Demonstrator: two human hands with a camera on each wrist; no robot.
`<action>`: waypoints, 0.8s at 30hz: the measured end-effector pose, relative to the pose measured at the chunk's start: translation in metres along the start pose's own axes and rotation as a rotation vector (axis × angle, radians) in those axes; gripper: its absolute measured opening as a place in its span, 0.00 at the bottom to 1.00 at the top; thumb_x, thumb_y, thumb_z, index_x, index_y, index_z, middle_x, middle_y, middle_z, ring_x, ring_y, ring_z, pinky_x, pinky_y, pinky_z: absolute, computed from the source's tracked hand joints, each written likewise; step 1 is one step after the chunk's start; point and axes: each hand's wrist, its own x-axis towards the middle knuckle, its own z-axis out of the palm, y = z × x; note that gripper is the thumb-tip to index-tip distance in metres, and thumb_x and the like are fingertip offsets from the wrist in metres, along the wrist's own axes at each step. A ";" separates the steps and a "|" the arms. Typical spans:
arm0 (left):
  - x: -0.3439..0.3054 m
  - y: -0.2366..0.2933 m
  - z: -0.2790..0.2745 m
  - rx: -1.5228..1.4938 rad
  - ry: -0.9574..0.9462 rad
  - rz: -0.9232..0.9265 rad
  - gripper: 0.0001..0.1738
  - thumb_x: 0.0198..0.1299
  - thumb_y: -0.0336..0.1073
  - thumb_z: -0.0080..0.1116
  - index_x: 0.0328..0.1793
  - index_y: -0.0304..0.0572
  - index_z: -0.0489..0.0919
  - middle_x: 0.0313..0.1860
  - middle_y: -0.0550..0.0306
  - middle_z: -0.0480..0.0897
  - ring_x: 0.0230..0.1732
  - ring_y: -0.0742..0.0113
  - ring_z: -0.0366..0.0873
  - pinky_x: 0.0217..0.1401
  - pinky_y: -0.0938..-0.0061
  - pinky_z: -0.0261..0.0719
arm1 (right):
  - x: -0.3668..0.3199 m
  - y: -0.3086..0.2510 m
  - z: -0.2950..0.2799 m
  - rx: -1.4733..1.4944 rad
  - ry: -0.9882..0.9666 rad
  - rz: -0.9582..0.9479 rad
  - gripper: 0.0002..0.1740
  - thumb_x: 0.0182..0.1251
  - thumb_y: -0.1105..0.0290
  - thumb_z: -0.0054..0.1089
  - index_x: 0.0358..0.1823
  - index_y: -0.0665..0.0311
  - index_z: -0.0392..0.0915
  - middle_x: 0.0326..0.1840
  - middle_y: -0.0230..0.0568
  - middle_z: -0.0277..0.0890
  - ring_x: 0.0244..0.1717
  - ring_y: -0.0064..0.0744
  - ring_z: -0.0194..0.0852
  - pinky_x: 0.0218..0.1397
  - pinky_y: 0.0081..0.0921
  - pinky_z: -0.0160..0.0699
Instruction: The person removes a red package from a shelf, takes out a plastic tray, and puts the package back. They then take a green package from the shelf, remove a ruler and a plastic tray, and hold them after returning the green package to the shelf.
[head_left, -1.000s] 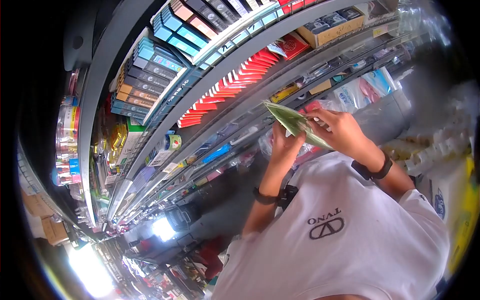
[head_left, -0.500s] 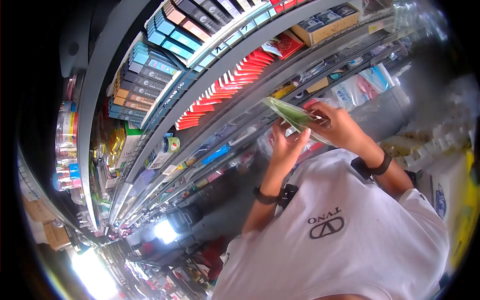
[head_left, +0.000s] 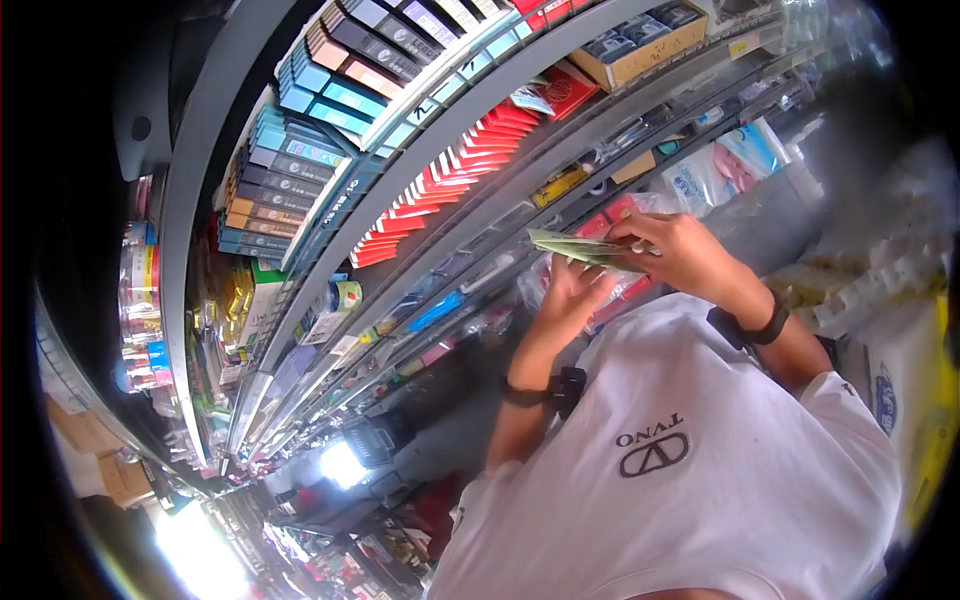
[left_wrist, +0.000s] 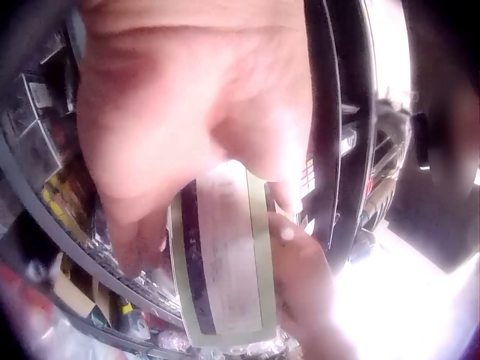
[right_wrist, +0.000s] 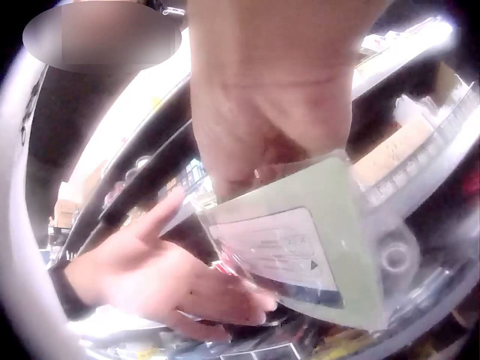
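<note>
A flat pale-green packet (head_left: pixel 575 248) in clear plastic lies between both hands in front of the chest, seen nearly edge-on in the head view. Its printed side, with a whitish panel and a dark stripe, shows in the right wrist view as the packet (right_wrist: pixel 341 247) tilts. The right hand (head_left: pixel 690 255) pinches it at the end nearer the body, fingertips partly hidden. Under its other side is the left hand (head_left: pixel 575 298). In the right wrist view the left hand (right_wrist: pixel 165 281) has its fingers stretched along the packet's lower edge and its thumb apart.
Long shelves run beside the person. They hold a row of red envelopes (head_left: pixel 450 185), stacked slim boxes (head_left: pixel 280 170) in a display, and a cardboard box (head_left: pixel 640 55) of dark packs. Lower down hang plastic-wrapped goods (head_left: pixel 725 165).
The packet has turned from showing its green face to lying nearly edge-on. The left thumb has come away from it, while the right hand keeps its pinch.
</note>
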 end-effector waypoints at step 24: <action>-0.004 0.031 0.007 0.579 -0.329 -0.007 0.52 0.50 0.50 0.82 0.75 0.35 0.63 0.65 0.49 0.74 0.68 0.61 0.71 0.70 0.66 0.70 | 0.025 -0.008 -0.037 -0.155 -0.393 -0.331 0.20 0.47 0.75 0.71 0.46 0.59 0.82 0.46 0.38 0.83 0.51 0.47 0.77 0.57 0.40 0.76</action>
